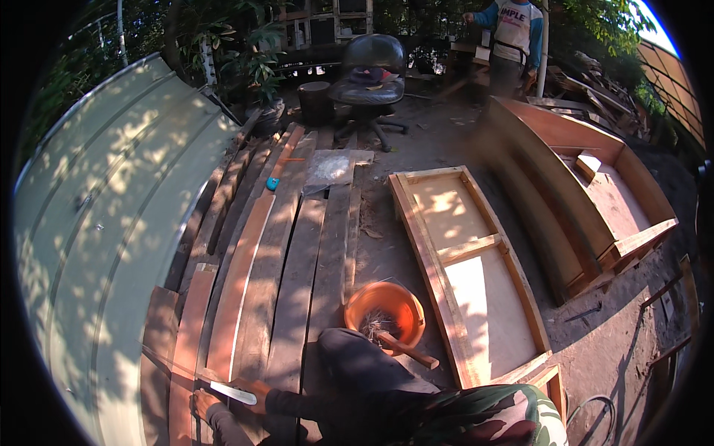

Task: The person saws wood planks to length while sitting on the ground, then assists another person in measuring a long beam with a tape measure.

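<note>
At the lower left, both my hands are low over a reddish-brown board [188, 334] lying lengthwise on the planks. My right hand [255, 389] is closed round a flat, pale, straight tool [233, 393], whose exact kind is unclear. A thin dark strip [167, 364] crosses the boards in line with it; whether the two are one piece I cannot tell. My left hand [205, 403] rests at the board's right edge with its fingers curled, and what they grip is hidden. Another reddish board [242, 279] lies alongside, beyond my hands.
An orange bucket [405, 301] by my knee holds a wooden-handled tool [409, 351] and thin, nail-like pieces. Wooden frames [487, 241] and a large open box [580, 245] stand right. Pale corrugated sheeting [111, 223] borders the left. Behind are an office chair [368, 89] and a person [513, 37].
</note>
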Available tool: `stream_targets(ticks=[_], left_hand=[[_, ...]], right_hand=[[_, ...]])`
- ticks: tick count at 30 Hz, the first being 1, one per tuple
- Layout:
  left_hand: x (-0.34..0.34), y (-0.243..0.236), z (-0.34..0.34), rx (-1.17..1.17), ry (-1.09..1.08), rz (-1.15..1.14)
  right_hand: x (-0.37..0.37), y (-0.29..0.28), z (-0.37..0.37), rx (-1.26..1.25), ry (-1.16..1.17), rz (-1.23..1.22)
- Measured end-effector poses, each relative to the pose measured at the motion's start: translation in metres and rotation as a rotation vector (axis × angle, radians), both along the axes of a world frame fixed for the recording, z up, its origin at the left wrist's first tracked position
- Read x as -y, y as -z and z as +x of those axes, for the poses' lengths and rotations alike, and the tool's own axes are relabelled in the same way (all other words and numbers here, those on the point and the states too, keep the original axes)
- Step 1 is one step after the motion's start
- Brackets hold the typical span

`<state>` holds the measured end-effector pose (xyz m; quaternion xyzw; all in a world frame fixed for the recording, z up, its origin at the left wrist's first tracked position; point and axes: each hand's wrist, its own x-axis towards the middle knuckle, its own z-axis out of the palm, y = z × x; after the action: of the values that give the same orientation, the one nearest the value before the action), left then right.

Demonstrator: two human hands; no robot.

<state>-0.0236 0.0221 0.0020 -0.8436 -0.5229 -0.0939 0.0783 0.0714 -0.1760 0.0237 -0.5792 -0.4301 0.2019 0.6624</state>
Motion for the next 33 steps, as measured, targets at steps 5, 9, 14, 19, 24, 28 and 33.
stream_targets(ticks=[5, 9, 14, 19, 24, 28, 33], left_hand=[[-0.001, 0.004, 0.001, 0.035, -0.014, -0.007], [0.002, -0.001, 0.000, 0.003, -0.026, -0.009], [0.009, -0.008, 0.002, -0.002, -0.034, -0.025], [0.004, -0.003, 0.002, 0.014, -0.025, -0.015], [0.002, 0.003, 0.000, 0.050, 0.002, 0.036], [0.002, 0.000, -0.003, 0.030, -0.006, 0.022], [0.000, 0.003, -0.002, 0.034, 0.011, 0.029]], right_hand=[[0.001, -0.002, 0.001, 0.010, 0.015, -0.005], [-0.002, 0.003, 0.000, 0.012, 0.006, -0.001], [-0.004, 0.009, -0.001, 0.050, 0.032, -0.041], [-0.003, 0.011, -0.001, 0.038, 0.025, -0.017], [-0.001, 0.005, 0.000, 0.011, 0.007, -0.033], [-0.003, 0.006, -0.002, 0.033, 0.004, -0.020], [-0.005, 0.012, -0.002, 0.040, 0.028, 0.003]])
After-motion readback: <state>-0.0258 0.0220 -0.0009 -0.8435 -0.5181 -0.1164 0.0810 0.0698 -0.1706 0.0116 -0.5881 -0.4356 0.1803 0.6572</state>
